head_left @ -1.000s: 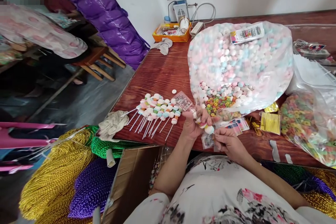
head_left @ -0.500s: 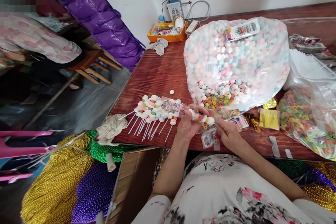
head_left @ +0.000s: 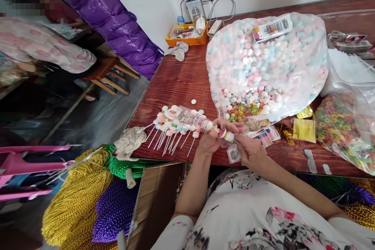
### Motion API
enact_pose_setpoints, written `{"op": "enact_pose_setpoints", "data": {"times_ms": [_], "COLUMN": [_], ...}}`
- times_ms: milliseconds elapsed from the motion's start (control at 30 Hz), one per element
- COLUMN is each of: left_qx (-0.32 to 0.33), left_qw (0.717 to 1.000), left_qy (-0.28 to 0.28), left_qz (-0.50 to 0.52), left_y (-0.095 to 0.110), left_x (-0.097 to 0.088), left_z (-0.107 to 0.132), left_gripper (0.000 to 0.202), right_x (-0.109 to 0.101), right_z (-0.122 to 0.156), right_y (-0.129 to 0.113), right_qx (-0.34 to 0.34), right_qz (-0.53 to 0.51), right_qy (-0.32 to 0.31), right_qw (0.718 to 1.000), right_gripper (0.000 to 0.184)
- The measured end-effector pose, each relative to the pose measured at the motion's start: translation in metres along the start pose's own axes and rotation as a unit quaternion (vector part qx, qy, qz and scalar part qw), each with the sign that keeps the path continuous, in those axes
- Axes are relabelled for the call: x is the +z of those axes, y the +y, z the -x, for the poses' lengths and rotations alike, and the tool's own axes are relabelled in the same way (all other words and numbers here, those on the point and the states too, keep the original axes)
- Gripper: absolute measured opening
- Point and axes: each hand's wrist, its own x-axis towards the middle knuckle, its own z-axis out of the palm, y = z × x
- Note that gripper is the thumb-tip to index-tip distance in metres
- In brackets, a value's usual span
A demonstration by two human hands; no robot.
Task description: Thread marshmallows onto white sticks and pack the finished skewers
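My left hand (head_left: 208, 143) is closed around a candy skewer (head_left: 224, 133) of marshmallows and coloured candy pieces, near the table's front edge. A clear printed bag (head_left: 190, 119) extends leftward from that hand, with the skewer's leading end at its mouth. Close to the skewer's near end, my right hand (head_left: 251, 151) has its fingers pinched together; the stick between them is mostly hidden. Just left lies a heap of finished-looking candy skewers (head_left: 168, 127), their white sticks pointing toward me. A small printed packet (head_left: 233, 154) lies partly under my hands.
A big bag of marshmallows (head_left: 263, 58) stands behind my hands. Right of it are a bag of candy rings (head_left: 336, 125) and gold twist ties (head_left: 304, 130). An orange tray (head_left: 187, 40) and rag (head_left: 130, 143) sit leftward. A co-worker (head_left: 55, 43) sits far left.
The candy skewer has shifted left, its leading marshmallow now at the bag's mouth. My right hand has moved slightly left with it. The whole view has shifted a little.
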Motion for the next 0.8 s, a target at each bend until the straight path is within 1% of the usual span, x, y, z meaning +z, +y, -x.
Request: {"op": "enact_pose_setpoints", "data": {"times_ms": [33,67,133,200,233,367,433,533,633,700,767,800], "left_qx": [0.007,0.023,0.075,0.123,0.135,0.135,0.132,0.122,0.124,0.134,0.136,0.132], "left_qw": [1.0,0.999,0.994,0.983,0.978,0.966,0.964,0.967,0.969,0.969,0.97,0.972], "left_qy": [0.011,0.031,0.083,0.134,0.156,0.21,0.22,0.22,0.209,0.198,0.189,0.187], "left_qz": [-0.003,-0.004,0.005,0.028,0.041,0.069,0.062,0.04,0.041,0.055,0.061,0.06], "left_y": [0.002,0.003,0.008,0.012,0.013,0.013,0.01,0.004,-0.001,-0.004,-0.007,-0.008], "left_x": [0.003,0.006,0.011,0.015,0.016,0.019,0.021,0.024,0.026,0.028,0.03,0.03], "left_z": [0.001,0.001,0.002,0.002,0.002,0.0,-0.002,-0.003,-0.003,-0.003,-0.001,-0.001], "left_gripper": [0.052,0.054,0.061,0.064,0.062,0.044,0.045,0.053,0.054,0.049,0.044,0.044], "right_x": [0.0,0.0,-0.001,-0.001,0.0,0.005,0.007,0.008,0.009,0.01,0.012,0.012], "right_z": [0.0,0.0,-0.002,-0.004,-0.005,-0.005,-0.005,-0.005,-0.009,-0.013,-0.017,-0.018], "right_y": [0.001,0.002,0.003,0.003,0.003,0.003,0.005,0.006,0.004,0.002,0.0,-0.001], "right_qx": [-0.046,-0.078,-0.102,-0.096,-0.092,-0.085,-0.071,-0.032,0.048,0.129,0.203,0.225], "right_qz": [0.046,0.076,0.105,0.107,0.097,0.043,0.034,-0.002,-0.105,-0.204,-0.29,-0.319], "right_qy": [0.026,0.044,0.061,0.059,0.055,0.049,0.051,0.046,0.036,0.018,-0.02,-0.043], "right_qw": [0.998,0.993,0.987,0.988,0.989,0.994,0.996,0.998,0.993,0.97,0.935,0.92], "right_gripper": [0.02,0.023,0.024,0.025,0.027,0.029,0.027,0.023,0.017,0.018,0.022,0.024]}}
